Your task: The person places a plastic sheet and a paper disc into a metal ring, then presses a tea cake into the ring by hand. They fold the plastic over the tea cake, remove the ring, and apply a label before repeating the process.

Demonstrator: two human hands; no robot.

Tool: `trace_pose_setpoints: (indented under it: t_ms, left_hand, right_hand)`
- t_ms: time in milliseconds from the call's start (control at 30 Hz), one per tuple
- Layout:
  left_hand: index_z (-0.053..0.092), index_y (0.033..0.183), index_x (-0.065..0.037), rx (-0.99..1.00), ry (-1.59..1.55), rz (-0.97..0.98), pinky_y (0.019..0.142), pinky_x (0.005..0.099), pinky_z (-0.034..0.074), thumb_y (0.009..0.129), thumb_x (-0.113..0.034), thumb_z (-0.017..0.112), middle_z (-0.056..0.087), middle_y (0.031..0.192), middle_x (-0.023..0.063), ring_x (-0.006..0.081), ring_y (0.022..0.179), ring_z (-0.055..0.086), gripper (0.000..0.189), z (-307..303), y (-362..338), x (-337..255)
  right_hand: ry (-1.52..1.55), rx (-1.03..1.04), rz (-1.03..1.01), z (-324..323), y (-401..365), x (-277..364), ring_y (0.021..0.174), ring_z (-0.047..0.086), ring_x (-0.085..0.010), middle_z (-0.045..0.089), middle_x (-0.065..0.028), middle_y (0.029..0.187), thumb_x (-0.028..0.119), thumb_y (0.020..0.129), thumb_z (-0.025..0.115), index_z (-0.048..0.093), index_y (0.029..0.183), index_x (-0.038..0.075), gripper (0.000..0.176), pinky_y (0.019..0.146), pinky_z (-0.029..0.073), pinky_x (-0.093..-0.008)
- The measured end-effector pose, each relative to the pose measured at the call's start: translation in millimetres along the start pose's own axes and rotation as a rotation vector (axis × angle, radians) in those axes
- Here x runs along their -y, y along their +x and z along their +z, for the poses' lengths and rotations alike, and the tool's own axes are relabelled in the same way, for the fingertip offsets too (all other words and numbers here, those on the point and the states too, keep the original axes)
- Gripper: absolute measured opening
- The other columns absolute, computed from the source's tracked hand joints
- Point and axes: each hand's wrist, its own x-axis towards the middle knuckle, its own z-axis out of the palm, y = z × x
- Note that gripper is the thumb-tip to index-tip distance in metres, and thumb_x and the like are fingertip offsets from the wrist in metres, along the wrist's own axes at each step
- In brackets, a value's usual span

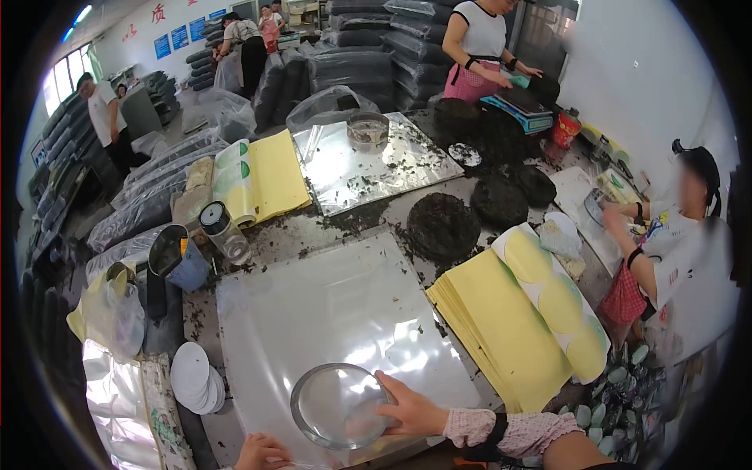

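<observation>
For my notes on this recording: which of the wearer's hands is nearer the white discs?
Left. The left hand is below and to the right of the white discs in the picture; the right hand is farther right, holding the clear ring.

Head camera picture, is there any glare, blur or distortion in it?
In the head view, strong fisheye bending with black rounded corners; in the head view, white glare on the near glossy sheet, close to the clear ring; in the head view, a smeared patch over the head of the co-worker at the right, while the right hand looks fairly sharp.
</observation>
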Motion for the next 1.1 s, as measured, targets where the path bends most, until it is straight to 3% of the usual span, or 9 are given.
trace_pose_setpoints:
  t_ms: [200, 300, 400, 633, 733, 800, 867, 1067, 1100]
  left_hand:
    - [0.071, 0.089, -0.009, -0.105, 0.179, 0.096, 0.080, 0.0431, 0.048, 0.073, -0.017, 0.080, 0.066, 0.097, 0.0115, 0.0321, 0.092, 0.059, 0.019, -4.5, 3.0, -25.5]
    - [0.070, 0.091, -0.011, -0.586, 0.125, -0.051, 0.078, 0.0450, 0.048, 0.073, -0.018, 0.081, 0.066, 0.098, 0.0121, 0.0318, 0.093, 0.059, 0.022, -36.2, -2.9, -53.4]
    - [0.070, 0.094, -0.012, -0.026, 0.042, -0.008, 0.080, 0.0464, 0.047, 0.074, -0.020, 0.081, 0.066, 0.097, 0.0127, 0.0321, 0.094, 0.059, 0.023, -32.0, -5.2, -28.1]
    - [0.070, 0.106, -0.012, 0.029, -0.003, 0.057, 0.081, 0.0457, 0.047, 0.085, -0.018, 0.073, 0.067, 0.098, 0.0123, 0.0355, 0.095, 0.060, 0.022, -0.7, -12.2, 13.5]
    - [0.069, 0.102, -0.006, 0.123, -0.050, -0.267, 0.077, 0.0461, 0.047, 0.092, -0.013, 0.064, 0.066, 0.098, 0.0157, 0.0371, 0.090, 0.060, 0.013, -10.3, -4.0, -5.4]
    - [0.066, 0.097, -0.001, -0.373, -0.078, -0.201, 0.075, 0.0464, 0.048, 0.094, -0.009, 0.060, 0.064, 0.093, 0.0189, 0.0390, 0.084, 0.059, 0.010, -19.6, 12.2, -4.7]
    - [0.064, 0.095, -0.001, -0.487, -0.058, -0.220, 0.074, 0.0454, 0.047, 0.092, -0.007, 0.060, 0.062, 0.089, 0.0191, 0.0385, 0.084, 0.059, 0.007, -42.7, 3.8, -28.9]
    - [0.065, 0.089, -0.005, -0.390, 0.250, 0.109, 0.071, 0.0447, 0.048, 0.084, -0.005, 0.064, 0.060, 0.085, 0.0148, 0.0362, 0.083, 0.058, 0.005, 3.3, -4.1, -54.5]
    - [0.067, 0.091, -0.005, -0.282, 0.173, 0.004, 0.073, 0.0447, 0.048, 0.084, -0.005, 0.064, 0.062, 0.087, 0.0147, 0.0363, 0.084, 0.059, 0.007, 18.9, -1.5, -45.7]
  right_hand:
    - [0.071, -0.029, 0.027, 11.0, 0.9, 2.6, 0.129, 0.045, -0.0463, 0.022, -0.0366, 0.153, 0.030, 0.073, 0.085, 0.059, 0.096, 0.007, 0.041, 0.100, 0.045, -0.0435]
    - [0.080, 0.019, 0.087, 9.8, -0.6, 4.8, 0.118, 0.053, -0.0445, 0.023, -0.0385, 0.151, 0.028, 0.074, 0.083, 0.057, 0.089, 0.008, 0.037, 0.093, 0.048, -0.0423]
    - [0.051, 0.020, 0.089, 7.2, 2.4, 6.1, 0.108, 0.061, -0.0433, 0.024, -0.0397, 0.150, 0.026, 0.075, 0.082, 0.055, 0.084, 0.008, 0.034, 0.088, 0.052, -0.0407]
    - [0.140, -0.009, 0.018, -25.6, -16.9, 33.5, 0.117, 0.058, -0.0375, 0.028, -0.0336, 0.152, 0.027, 0.078, 0.082, 0.061, 0.100, 0.013, 0.033, 0.093, 0.051, -0.0386]
    - [0.267, 0.108, -0.133, -37.2, -2.6, 64.8, 0.121, 0.054, -0.0419, 0.039, -0.0342, 0.143, 0.023, 0.085, 0.068, 0.057, 0.119, 0.002, 0.041, 0.098, 0.047, -0.0453]
    - [0.270, 0.185, -0.240, -6.9, 8.5, 79.3, 0.120, 0.053, -0.0435, 0.046, -0.0345, 0.137, 0.020, 0.087, 0.062, 0.057, 0.124, -0.004, 0.044, 0.099, 0.046, -0.0475]
    - [0.099, 0.176, -0.427, 38.5, 14.8, 83.9, 0.116, 0.057, -0.0392, 0.049, -0.0339, 0.133, 0.021, 0.087, 0.062, 0.061, 0.120, -0.002, 0.041, 0.096, 0.048, -0.0451]
    - [0.852, -0.128, 0.742, 67.7, 35.1, -33.6, 0.125, 0.051, -0.0352, 0.039, -0.0261, 0.146, 0.024, 0.086, 0.074, 0.038, 0.144, 0.003, 0.071, 0.104, 0.043, -0.0487]
    - [0.638, -0.110, 0.622, 51.9, 38.5, -21.3, 0.126, 0.051, -0.0368, 0.042, -0.0251, 0.144, 0.024, 0.086, 0.074, 0.037, 0.145, 0.002, 0.073, 0.106, 0.042, -0.0492]
